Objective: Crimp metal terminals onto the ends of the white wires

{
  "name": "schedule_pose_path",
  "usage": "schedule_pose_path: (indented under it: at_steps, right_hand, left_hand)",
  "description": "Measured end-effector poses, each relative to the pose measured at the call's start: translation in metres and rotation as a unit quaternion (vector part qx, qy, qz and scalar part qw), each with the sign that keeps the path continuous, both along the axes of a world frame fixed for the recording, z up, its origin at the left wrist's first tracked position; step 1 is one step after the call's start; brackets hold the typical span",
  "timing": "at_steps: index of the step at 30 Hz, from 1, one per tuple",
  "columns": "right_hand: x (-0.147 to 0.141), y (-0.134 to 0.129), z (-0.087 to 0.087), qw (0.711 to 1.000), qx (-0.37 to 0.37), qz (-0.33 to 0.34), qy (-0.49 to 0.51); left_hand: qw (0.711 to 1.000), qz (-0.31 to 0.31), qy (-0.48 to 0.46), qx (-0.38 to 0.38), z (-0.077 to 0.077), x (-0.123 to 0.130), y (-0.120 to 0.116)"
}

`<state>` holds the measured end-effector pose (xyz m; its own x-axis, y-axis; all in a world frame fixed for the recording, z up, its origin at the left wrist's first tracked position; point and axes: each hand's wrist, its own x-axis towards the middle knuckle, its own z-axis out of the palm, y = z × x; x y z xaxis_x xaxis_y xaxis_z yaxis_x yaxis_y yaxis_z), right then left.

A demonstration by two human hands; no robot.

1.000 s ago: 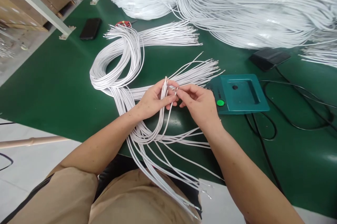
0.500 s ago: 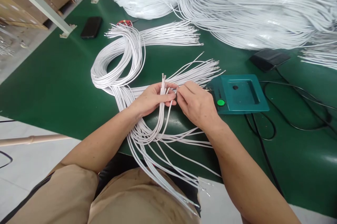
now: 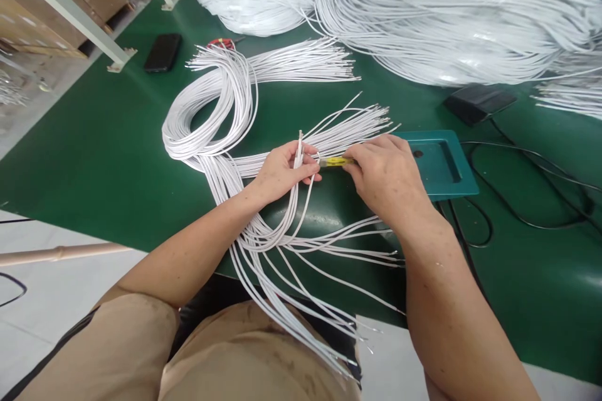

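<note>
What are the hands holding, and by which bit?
The left hand holds some white wires near their tips. The right hand holds a yellow tool by the end away from those wires.

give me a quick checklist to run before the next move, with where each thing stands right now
1. White wires gripped by the left hand: ok, held between thumb and fingers.
2. Yellow hand tool gripped by the right hand: ok.
3. Tool tip well away from the left fingertips: not ok, it sits right beside them.
4. Tool tip touching a wire: cannot tell, too small at this angle.
5. All wire ends on the green table: not ok, some hang past the front edge.
6. Teal tray fully in view: not ok, the right hand covers its left part.
</note>
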<state>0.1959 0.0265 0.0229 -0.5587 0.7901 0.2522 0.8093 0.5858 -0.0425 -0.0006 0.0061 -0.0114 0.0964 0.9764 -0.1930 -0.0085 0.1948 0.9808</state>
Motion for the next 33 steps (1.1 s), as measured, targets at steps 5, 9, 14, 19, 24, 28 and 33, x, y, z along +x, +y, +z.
schedule_pose_path:
  at_steps: [5,9,14,19,24,28,33]
  right_hand:
    - [0.000,-0.001,-0.001,1.000,0.004,0.003,-0.008]
    - [-0.001,0.001,-0.002,1.000,0.014,-0.003,-0.006]
    - [-0.003,0.000,-0.002,0.999,0.039,-0.011,0.005]
    - [0.008,-0.002,-0.003,0.990,0.088,-0.106,0.043]
    - [0.015,0.000,-0.007,0.981,0.100,-0.151,0.065]
    - [0.009,-0.002,-0.002,0.982,0.100,-0.132,0.088]
    - [-0.020,-0.022,0.009,0.982,-0.004,0.106,0.157]
  left_hand:
    - [1.000,-0.007,0.021,0.009,-0.004,0.000,0.002]
    - [0.999,-0.002,0.052,0.007,-0.005,0.002,0.002]
    - [0.997,-0.007,0.080,-0.003,-0.005,0.003,0.002]
    - [0.998,-0.018,0.057,-0.005,-0.006,0.001,0.003]
    - [0.999,-0.019,0.042,-0.012,-0.005,-0.004,0.003]
    - [1.000,-0.010,0.008,-0.011,-0.003,-0.010,0.001]
    - [0.999,-0.025,0.003,0.023,-0.001,-0.014,0.000]
